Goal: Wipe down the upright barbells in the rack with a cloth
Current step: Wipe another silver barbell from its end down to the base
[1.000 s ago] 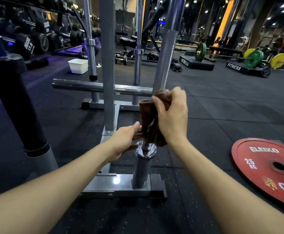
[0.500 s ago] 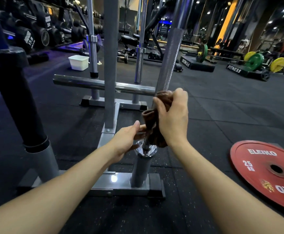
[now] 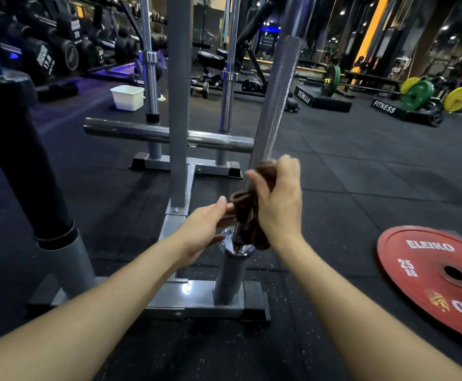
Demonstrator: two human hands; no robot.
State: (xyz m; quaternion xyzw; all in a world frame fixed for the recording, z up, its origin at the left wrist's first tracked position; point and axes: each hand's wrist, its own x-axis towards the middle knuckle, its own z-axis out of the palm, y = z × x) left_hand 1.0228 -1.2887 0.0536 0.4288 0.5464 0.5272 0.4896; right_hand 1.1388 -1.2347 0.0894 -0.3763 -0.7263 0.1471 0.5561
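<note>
A knurled steel barbell (image 3: 276, 100) stands upright, its sleeve (image 3: 230, 273) set in the grey rack base (image 3: 191, 298). My right hand (image 3: 279, 204) grips a brown cloth (image 3: 245, 213) wrapped round the shaft just above the collar. To the left of the cloth is my left hand (image 3: 202, 229), with straight fingers touching the cloth's lower part and the bar. Two more upright barbells (image 3: 148, 78) (image 3: 228, 86) stand at the rack's far side, and a black-sleeved bar (image 3: 18, 160) rises at the near left.
The rack's grey centre post (image 3: 179, 105) and a horizontal chrome peg (image 3: 131, 132) sit just behind my hands. A red 25 kg plate (image 3: 438, 276) lies on the rubber floor to the right. A white tub (image 3: 127, 97) stands further back, with dumbbell racks at the left.
My right hand has slid the cloth a little down the shaft toward the collar. The left hand stays beside the cloth.
</note>
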